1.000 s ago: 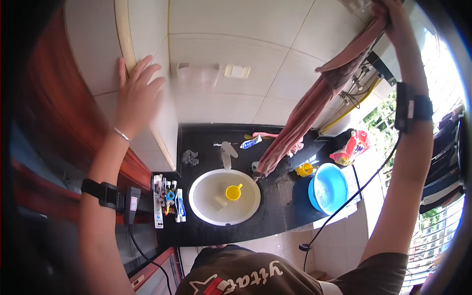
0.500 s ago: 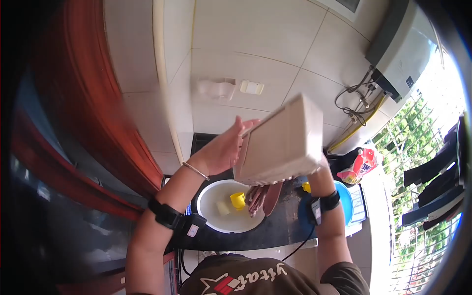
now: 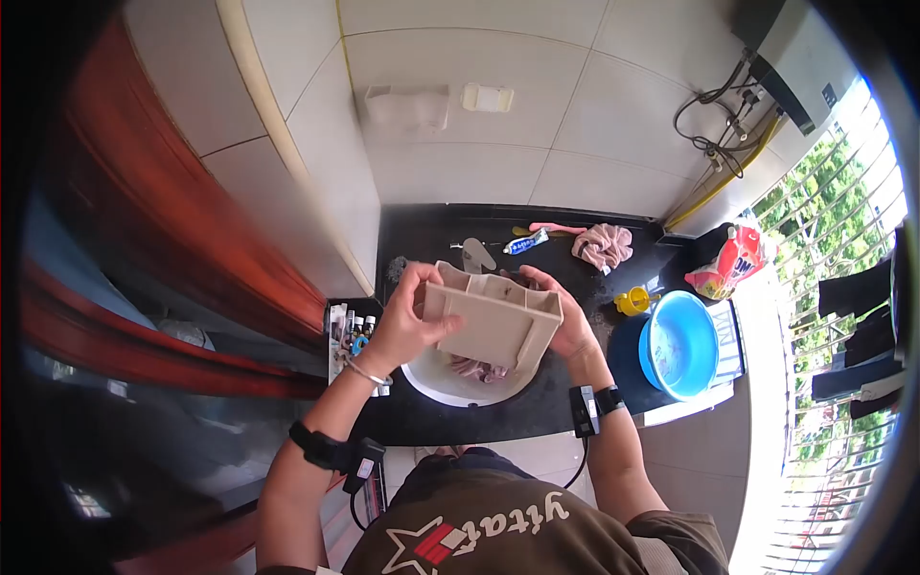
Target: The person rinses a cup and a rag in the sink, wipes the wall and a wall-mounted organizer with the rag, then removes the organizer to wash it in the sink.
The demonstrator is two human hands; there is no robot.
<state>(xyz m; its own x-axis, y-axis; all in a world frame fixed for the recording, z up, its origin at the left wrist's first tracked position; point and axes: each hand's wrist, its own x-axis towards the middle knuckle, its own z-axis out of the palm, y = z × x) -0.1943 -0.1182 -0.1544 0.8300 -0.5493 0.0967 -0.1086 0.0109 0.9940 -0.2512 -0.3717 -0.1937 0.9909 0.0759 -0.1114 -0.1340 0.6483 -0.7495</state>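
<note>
Both my hands hold a beige plastic organizer box [image 3: 484,328] over the white sink basin [image 3: 426,383]. My left hand [image 3: 402,324] grips its left end, with the thumb lying on the broad flat face. Around the right end are the fingers of my right hand [image 3: 569,324]. The box is tilted, and divided compartments show along its far edge. Beneath it, a pinkish striped cloth [image 3: 477,370] is partly visible in the basin. The box hides most of the basin.
On the black counter [image 3: 575,383] lie a toothpaste tube [image 3: 526,241], a pink scrunchie [image 3: 606,245] and a yellow cup [image 3: 632,301]. A blue basin [image 3: 682,343] and a red detergent bag [image 3: 730,263] stand at right. Small bottles [image 3: 356,331] sit at left.
The box has come down and turned, so its compartments now show at the far edge. Both hands moved lower with it. The view has shifted, showing more of the counter.
</note>
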